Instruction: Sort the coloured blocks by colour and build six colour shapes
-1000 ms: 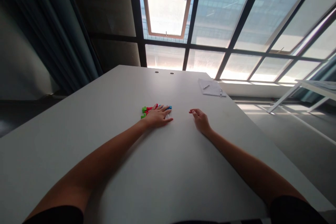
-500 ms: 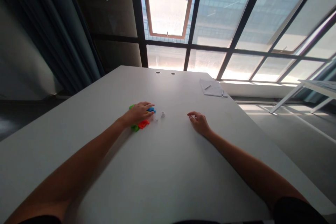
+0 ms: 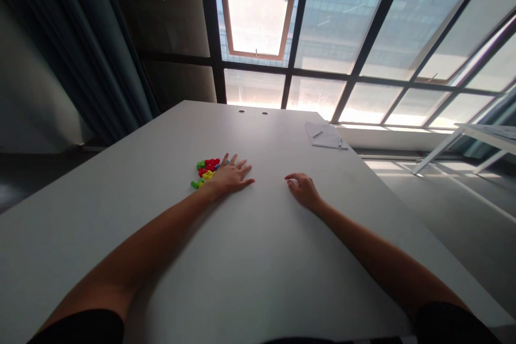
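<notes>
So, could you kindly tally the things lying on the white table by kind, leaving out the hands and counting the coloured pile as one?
Heap of small coloured plastic pieces: 1
Sheaf of papers: 1
Slim pen-like items: 2
Round holes in the tabletop: 2
Total: 6
</notes>
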`<state>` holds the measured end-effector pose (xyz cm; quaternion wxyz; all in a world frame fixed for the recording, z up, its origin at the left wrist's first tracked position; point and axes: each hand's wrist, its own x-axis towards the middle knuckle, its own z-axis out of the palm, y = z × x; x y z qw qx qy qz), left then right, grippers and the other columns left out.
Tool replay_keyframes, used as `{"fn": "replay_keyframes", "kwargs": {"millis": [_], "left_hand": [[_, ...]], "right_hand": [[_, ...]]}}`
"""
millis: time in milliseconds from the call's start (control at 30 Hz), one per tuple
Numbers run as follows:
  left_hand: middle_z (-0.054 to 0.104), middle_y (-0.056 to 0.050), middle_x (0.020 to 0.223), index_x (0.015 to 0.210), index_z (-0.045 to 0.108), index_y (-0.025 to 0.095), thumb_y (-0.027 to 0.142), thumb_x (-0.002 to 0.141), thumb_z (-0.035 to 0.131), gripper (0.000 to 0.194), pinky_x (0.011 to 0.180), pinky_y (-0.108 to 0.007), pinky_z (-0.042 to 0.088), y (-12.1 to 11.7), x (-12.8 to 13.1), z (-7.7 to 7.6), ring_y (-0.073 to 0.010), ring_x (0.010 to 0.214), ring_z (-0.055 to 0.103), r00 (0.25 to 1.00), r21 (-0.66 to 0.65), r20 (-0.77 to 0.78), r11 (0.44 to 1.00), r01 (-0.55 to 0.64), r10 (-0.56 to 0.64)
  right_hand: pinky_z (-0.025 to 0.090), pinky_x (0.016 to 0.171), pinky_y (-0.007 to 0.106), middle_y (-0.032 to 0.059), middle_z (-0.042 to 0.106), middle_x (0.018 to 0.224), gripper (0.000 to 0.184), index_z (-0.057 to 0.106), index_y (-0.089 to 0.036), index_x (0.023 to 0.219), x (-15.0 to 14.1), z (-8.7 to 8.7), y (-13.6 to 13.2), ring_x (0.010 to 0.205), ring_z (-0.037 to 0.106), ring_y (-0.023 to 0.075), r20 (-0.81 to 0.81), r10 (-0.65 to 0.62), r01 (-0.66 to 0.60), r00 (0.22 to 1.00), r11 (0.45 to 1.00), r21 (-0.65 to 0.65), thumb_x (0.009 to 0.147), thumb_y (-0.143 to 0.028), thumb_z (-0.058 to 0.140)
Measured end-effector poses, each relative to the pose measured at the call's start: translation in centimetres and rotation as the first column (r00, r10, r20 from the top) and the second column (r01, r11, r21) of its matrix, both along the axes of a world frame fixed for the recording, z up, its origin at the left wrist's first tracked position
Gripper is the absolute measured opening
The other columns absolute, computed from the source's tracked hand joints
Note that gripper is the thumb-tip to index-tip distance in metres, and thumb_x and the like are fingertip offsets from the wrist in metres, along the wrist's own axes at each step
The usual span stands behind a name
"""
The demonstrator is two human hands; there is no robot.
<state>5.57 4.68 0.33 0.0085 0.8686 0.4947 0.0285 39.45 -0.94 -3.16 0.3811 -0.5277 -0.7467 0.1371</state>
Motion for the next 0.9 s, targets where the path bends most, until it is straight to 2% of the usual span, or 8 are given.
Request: {"fn": "replay_keyframes", "kwargs": {"millis": [100, 200, 367, 533, 633, 733, 800, 900], "left_hand": [[0.039, -0.009, 0.187, 0.171, 0.059, 0.037, 0.09, 0.104, 0.041, 0.087, 0.139, -0.074, 0.008, 0.4, -2.3, 0.6, -0.051, 0.175, 0.022, 0.997, -0.052, -0.029, 0.995, -0.079, 0.078], [0.037, -0.008, 0.189, 0.175, 0.053, 0.039, 0.09, 0.104, 0.04, 0.088, 0.138, -0.071, 0.018, 0.5, -4.3, 0.8, -0.0511, 0.174, 0.025, 0.99, -0.106, -0.046, 0.985, -0.134, 0.13], [0.048, -0.005, 0.183, 0.172, 0.057, 0.04, 0.076, 0.11, 0.035, 0.075, 0.139, -0.066, 0.021, 0.3, -7.0, 0.3, -0.0453, 0.171, 0.034, 0.993, -0.058, -0.051, 0.992, -0.11, 0.107], [0.063, -0.005, 0.171, 0.16, 0.07, 0.04, 0.073, 0.11, 0.036, 0.069, 0.14, -0.061, 0.026, 0.1, -9.4, 0.5, -0.0415, 0.163, 0.048, 0.995, -0.007, 0.061, 0.997, -0.083, 0.083], [0.056, -0.005, 0.177, 0.164, 0.066, 0.043, 0.082, 0.107, 0.036, 0.076, 0.139, -0.064, 0.026, -1.2, -11.0, 0.6, -0.045, 0.164, 0.045, 0.992, 0.007, 0.09, 0.996, -0.089, 0.088], [0.043, -0.008, 0.186, 0.175, 0.052, 0.045, 0.093, 0.101, 0.041, 0.089, 0.136, -0.077, 0.014, -3.9, -12.2, -0.1, -0.0514, 0.17, 0.033, 0.995, 0.022, 0.041, 0.996, -0.089, 0.088], [0.039, -0.009, 0.187, 0.177, 0.048, 0.045, 0.094, 0.1, 0.047, 0.091, 0.135, -0.081, 0.006, -5.7, -12.6, -1.0, -0.0521, 0.171, 0.029, 0.997, 0.051, 0.028, 0.996, -0.073, 0.071], [0.043, -0.01, 0.185, 0.174, 0.052, 0.044, 0.086, 0.104, 0.051, 0.082, 0.136, -0.081, 0.007, -7.0, -12.6, -1.7, -0.0505, 0.172, 0.03, 0.994, 0.134, 0.082, 0.987, -0.087, 0.076]], "right_hand": [[0.059, 0.112, 0.049, 0.0087, 0.088, 0.112, 0.024, 0.087, -0.027, 0.103, 0.0, 0.0, 0.1, 0.116, 0.079, 0.0323, 0.002, 0.003, -0.003, 1.0, 1.0, -0.005, 0.094, -0.023, 0.066], [0.059, 0.112, 0.049, 0.0092, 0.088, 0.113, 0.024, 0.088, -0.026, 0.104, 0.0, 0.1, 0.0, 0.117, 0.079, 0.0323, 0.023, 0.015, -0.015, 1.0, 1.0, -0.017, 0.095, -0.023, 0.066], [0.059, 0.11, 0.049, 0.01, 0.088, 0.111, 0.022, 0.087, -0.025, 0.104, 0.0, 0.3, -0.2, 0.114, 0.079, 0.0322, 0.046, 0.022, -0.021, 0.999, 0.999, -0.033, 0.096, -0.023, 0.067], [0.059, 0.11, 0.049, 0.0119, 0.088, 0.111, 0.023, 0.087, -0.024, 0.104, 0.0, 0.2, -0.2, 0.114, 0.079, 0.0326, 0.064, 0.026, -0.024, 0.998, 0.999, -0.032, 0.097, -0.023, 0.066], [0.059, 0.109, 0.048, 0.0117, 0.088, 0.111, 0.024, 0.087, -0.023, 0.105, 0.1, 0.1, -0.2, 0.113, 0.079, 0.032, 0.073, 0.029, -0.027, 0.997, 0.999, -0.028, 0.097, -0.023, 0.065], [0.059, 0.109, 0.046, 0.0111, 0.088, 0.111, 0.023, 0.087, -0.024, 0.106, 0.2, 0.0, -0.1, 0.114, 0.08, 0.0307, 0.083, 0.026, -0.023, 0.996, 0.999, -0.03, 0.098, -0.023, 0.066], [0.059, 0.109, 0.045, 0.0109, 0.088, 0.111, 0.022, 0.088, -0.024, 0.106, 0.2, 0.1, -0.1, 0.113, 0.08, 0.0303, 0.094, 0.021, -0.018, 0.995, 0.999, -0.035, 0.097, -0.023, 0.067], [0.059, 0.109, 0.045, 0.0113, 0.088, 0.112, 0.022, 0.088, -0.024, 0.107, 0.2, 0.1, 0.0, 0.114, 0.08, 0.0308, 0.115, 0.021, -0.016, 0.993, 0.999, -0.042, 0.097, -0.023, 0.068]]}}
